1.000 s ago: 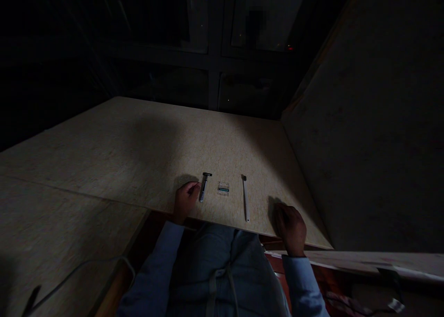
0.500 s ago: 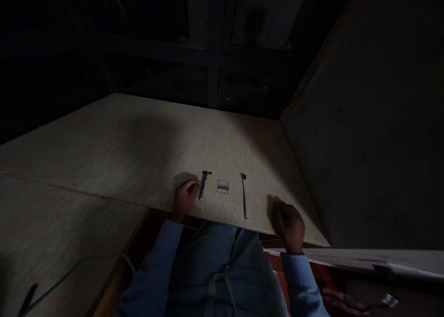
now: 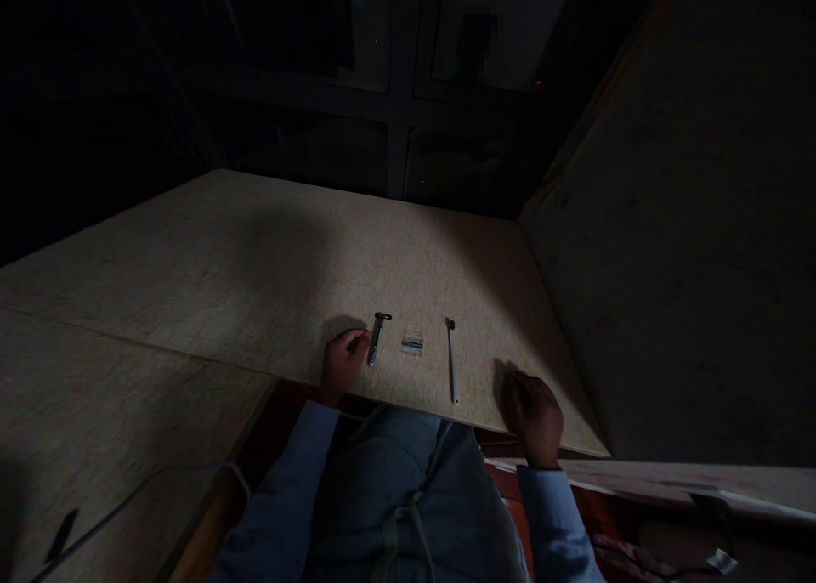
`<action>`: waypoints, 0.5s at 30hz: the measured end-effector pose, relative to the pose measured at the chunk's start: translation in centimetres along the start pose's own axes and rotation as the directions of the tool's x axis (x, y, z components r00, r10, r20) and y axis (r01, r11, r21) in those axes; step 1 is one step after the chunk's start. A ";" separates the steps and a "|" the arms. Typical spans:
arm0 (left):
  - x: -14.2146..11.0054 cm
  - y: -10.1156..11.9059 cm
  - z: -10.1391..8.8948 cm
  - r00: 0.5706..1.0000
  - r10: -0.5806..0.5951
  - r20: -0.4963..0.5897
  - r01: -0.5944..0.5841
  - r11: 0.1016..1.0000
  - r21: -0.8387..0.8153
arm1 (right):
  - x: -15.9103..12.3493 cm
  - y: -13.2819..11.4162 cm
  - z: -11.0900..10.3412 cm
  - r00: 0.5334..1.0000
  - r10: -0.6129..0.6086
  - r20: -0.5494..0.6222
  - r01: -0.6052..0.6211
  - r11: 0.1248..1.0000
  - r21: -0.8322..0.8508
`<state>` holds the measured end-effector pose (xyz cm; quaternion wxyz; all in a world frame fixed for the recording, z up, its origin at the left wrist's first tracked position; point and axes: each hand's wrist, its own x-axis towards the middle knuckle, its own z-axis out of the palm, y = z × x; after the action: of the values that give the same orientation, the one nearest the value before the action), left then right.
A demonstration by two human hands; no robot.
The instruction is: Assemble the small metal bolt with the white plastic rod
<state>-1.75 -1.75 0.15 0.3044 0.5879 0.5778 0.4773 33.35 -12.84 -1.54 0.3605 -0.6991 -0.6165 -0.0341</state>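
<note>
A razor [image 3: 376, 340] with a dark head and a slim handle lies on the pale table. Just left of its handle rests my left hand [image 3: 345, 364], fingers curled closed and nothing seen in them. To the razor's right sits a small clear case [image 3: 411, 343] with a teal and dark strip inside, seemingly a blade cartridge. Further right lies a toothbrush [image 3: 454, 364] with a white handle and dark bristles, its head pointing away from me. My right hand [image 3: 534, 413] is a loose fist on the table near the front edge, right of the toothbrush and apart from it.
The tabletop [image 3: 382, 243] runs back to a dark window [image 3: 357, 149]. A wall panel [image 3: 676, 268] borders it on the right. At lower left, a grey cable [image 3: 153, 478] crosses another pale surface. The room is dim, with shadows around both hands.
The view has shifted very slightly, so everything sits a little further right. Both hands and the three objects keep their places on the table.
</note>
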 end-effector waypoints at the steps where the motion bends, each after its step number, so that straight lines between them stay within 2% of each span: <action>1: 0.0 0.0 0.0 1.000 0.004 0.000 -0.004 1.000 0.001 | 0.0 0.1 0.0 1.000 -0.001 -0.002 0.001 1.000 -0.002; 15: -0.1 0.2 -0.1 1.000 0.010 -0.009 -0.010 1.000 -0.018 | 0.0 0.2 0.2 1.000 -0.010 -0.002 0.010 1.000 -0.018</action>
<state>-1.71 -1.87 0.35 0.3045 0.5861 0.5718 0.4866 33.47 -12.73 -1.81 0.3543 -0.6993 -0.6194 -0.0422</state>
